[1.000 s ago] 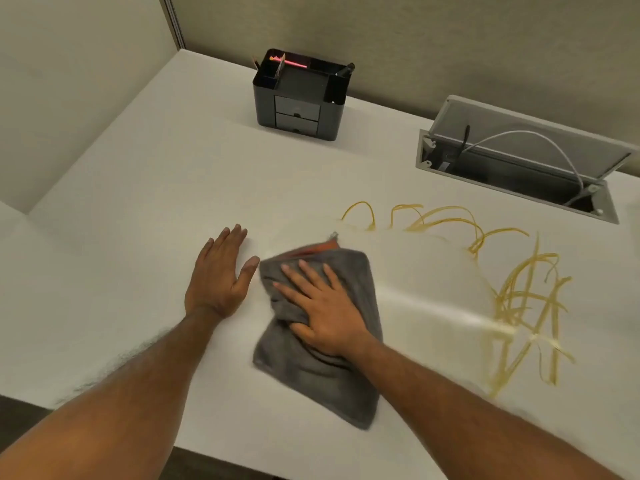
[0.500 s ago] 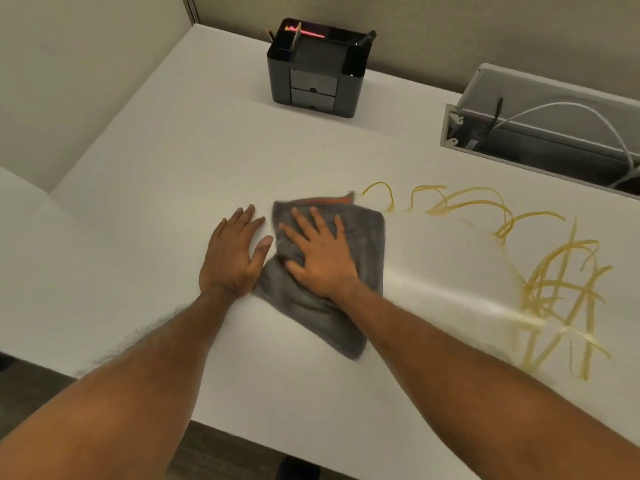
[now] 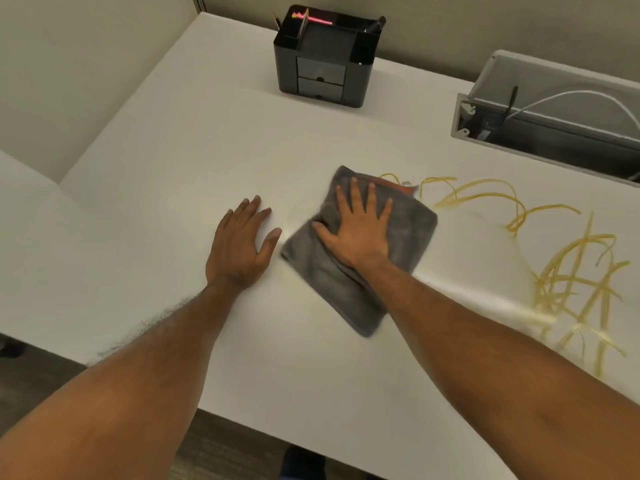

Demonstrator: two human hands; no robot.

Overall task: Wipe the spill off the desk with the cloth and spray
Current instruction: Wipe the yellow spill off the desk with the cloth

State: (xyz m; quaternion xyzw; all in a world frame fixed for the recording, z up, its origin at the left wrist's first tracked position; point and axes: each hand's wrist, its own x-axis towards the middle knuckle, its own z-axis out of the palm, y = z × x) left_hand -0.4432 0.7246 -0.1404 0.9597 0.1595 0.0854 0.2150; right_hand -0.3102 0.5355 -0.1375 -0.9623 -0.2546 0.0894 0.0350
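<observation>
A grey cloth (image 3: 412,233) with an orange edge lies flat on the white desk (image 3: 166,161). My right hand (image 3: 356,230) presses down on the cloth with fingers spread. My left hand (image 3: 240,244) rests flat on the bare desk just left of the cloth, holding nothing. The spill (image 3: 568,275) is a tangle of yellow streaks to the right of the cloth, running from the cloth's top right corner to the desk's right side. A wet, shiny smear (image 3: 485,296) lies between cloth and streaks. No spray bottle is in view.
A black desk organiser (image 3: 323,57) with small drawers and pens stands at the back. An open grey cable tray (image 3: 540,123) with a white cable is sunk into the desk at the back right. Partition walls close the back and left.
My right hand has slid the cloth away from me and to the right, up to the left end of the yellow streaks. My left hand stays flat on the desk.
</observation>
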